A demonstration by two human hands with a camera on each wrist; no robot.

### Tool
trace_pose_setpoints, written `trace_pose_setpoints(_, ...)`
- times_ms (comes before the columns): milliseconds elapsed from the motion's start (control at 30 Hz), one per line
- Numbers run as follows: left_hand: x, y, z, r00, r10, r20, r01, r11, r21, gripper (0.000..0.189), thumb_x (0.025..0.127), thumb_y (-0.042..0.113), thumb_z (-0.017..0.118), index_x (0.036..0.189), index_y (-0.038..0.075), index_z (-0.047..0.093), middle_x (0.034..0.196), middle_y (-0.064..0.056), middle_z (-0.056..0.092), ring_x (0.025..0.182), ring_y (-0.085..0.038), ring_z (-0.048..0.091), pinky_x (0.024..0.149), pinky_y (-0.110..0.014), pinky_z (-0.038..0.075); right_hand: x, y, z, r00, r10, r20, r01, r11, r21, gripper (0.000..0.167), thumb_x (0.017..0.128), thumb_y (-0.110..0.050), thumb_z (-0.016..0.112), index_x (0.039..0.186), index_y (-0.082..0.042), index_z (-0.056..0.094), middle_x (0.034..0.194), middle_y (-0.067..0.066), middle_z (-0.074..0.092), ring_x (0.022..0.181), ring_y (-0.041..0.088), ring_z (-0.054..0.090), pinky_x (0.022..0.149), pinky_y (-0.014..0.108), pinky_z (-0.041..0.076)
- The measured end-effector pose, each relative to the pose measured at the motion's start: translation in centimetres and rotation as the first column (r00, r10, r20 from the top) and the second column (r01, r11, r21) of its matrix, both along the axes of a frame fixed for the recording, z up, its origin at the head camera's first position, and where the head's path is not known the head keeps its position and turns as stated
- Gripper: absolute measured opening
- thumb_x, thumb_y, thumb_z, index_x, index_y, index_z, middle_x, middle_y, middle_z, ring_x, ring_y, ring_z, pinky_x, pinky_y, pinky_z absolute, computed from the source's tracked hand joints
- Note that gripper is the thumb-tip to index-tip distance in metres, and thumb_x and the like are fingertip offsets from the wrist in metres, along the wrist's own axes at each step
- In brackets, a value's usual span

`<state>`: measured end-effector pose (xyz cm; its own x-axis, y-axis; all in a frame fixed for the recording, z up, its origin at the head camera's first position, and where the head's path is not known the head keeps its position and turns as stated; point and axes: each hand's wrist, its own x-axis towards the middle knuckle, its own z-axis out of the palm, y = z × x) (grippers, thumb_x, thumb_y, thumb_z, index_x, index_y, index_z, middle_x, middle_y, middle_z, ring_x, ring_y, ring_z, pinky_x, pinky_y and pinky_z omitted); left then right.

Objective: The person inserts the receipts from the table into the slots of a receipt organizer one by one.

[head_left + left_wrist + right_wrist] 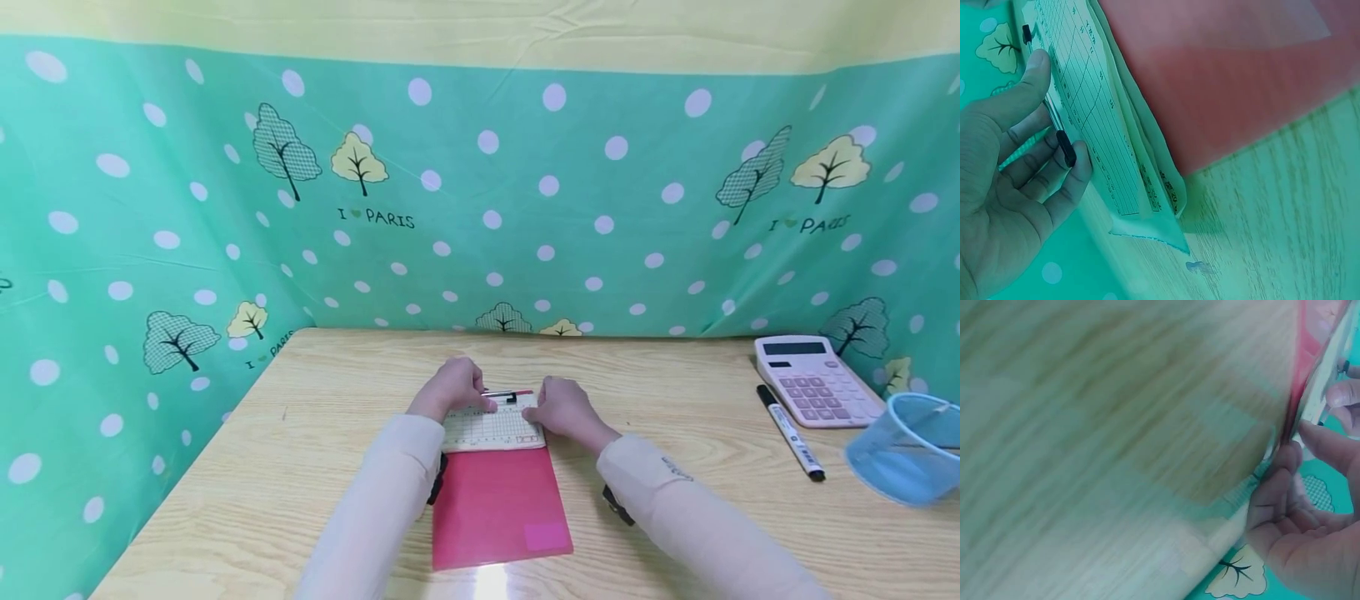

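Observation:
A red clip folder [495,504] lies on the table in the head view. Across its top part is a stack of printed forms [489,432], lined like receipts. A metal clip bar [498,393] with black ends runs along the folder's top edge. My left hand [457,388] pinches this clip, thumb over the bar and fingers curled behind, as the left wrist view shows at the clip's black end [1066,150]. At the upper right corner my right hand [566,408] pinches the forms' edge, thumb on top; its fingers curl beside the folder in the right wrist view.
To the right lie a pink calculator [813,383] and a black-and-white marker [793,437]. A blue mesh cup [892,458] stands near them. Behind the wooden table [337,375] hangs a green dotted curtain [517,208].

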<state>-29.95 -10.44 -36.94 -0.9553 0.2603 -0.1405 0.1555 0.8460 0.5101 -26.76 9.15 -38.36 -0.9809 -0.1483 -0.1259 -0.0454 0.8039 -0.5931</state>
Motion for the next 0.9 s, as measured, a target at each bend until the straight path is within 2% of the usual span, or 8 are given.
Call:
trace_pose_setpoints(67,0.1,0.0,0.1,1.000,-0.005,0.000,0.005,1.000,0.003,0.038,0.079,0.022,0.090,0.064,0.009,0.057,0.063,0.002,0.048,0.065,-0.012,0.044,0.060,-0.025,0.039,-0.1,-0.1,-0.1,0.999,0.030,-0.028,-0.030,1.000,-0.006,0.024,0.089,-0.015,0.078,0.085,-0.005,0.056,0.072,0.005,0.054,0.063,0.017,0.048,0.056,0.026,0.038)
trace_pose_setpoints(167,0.3,0.0,0.3,1.000,-0.017,-0.007,0.017,1.000,0.012,0.037,0.079,0.021,0.090,0.064,0.008,0.058,0.064,0.002,0.049,0.065,-0.013,0.046,0.061,-0.026,0.041,-0.2,-0.3,-0.1,0.999,0.043,-0.016,-0.043,0.998,-0.047,0.023,0.090,-0.012,0.077,0.100,-0.003,0.059,0.081,0.007,0.057,0.069,0.019,0.049,0.059,0.028,0.040)
trace_pose_setpoints(400,0.4,-0.1,0.4,0.999,-0.034,-0.027,0.034,0.999,0.015,0.039,0.079,0.019,0.090,0.061,0.009,0.056,0.062,0.003,0.048,0.063,-0.012,0.045,0.060,-0.025,0.040,-0.1,-0.6,0.0,0.997,0.069,0.033,-0.067,0.996,-0.061,0.042,0.087,-0.024,0.083,0.114,-0.002,0.059,0.087,0.008,0.058,0.074,0.020,0.050,0.065,0.031,0.043)
trace_pose_setpoints(700,0.3,-0.1,0.2,1.000,-0.017,-0.019,0.017,1.000,0.001,0.041,0.079,0.022,0.090,0.063,0.010,0.054,0.062,0.003,0.046,0.064,-0.012,0.043,0.060,-0.025,0.037,-0.1,-1.0,0.3,0.996,0.089,-0.009,-0.089,0.996,-0.001,0.045,0.085,-0.020,0.085,0.117,0.000,0.059,0.084,0.007,0.059,0.072,0.019,0.052,0.063,0.029,0.044)
trace_pose_setpoints(833,0.3,0.0,0.3,1.000,-0.016,-0.022,0.016,1.000,-0.005,0.042,0.079,0.022,0.090,0.062,0.011,0.053,0.061,0.003,0.045,0.064,-0.012,0.042,0.061,-0.025,0.036,0.0,-1.2,0.4,0.994,0.109,-0.025,-0.110,0.994,0.000,0.038,0.085,-0.015,0.084,0.109,-0.001,0.059,0.083,0.007,0.059,0.072,0.019,0.052,0.063,0.029,0.044)
trace_pose_setpoints(900,0.3,0.0,0.2,0.999,-0.022,-0.023,0.022,1.000,-0.006,0.042,0.079,0.022,0.089,0.062,0.011,0.052,0.061,0.003,0.044,0.063,-0.012,0.042,0.061,-0.025,0.036,0.0,-1.3,0.4,0.994,0.110,-0.006,-0.110,0.994,-0.009,0.034,0.086,-0.016,0.084,0.104,-0.003,0.058,0.081,0.007,0.058,0.070,0.018,0.050,0.061,0.028,0.043)
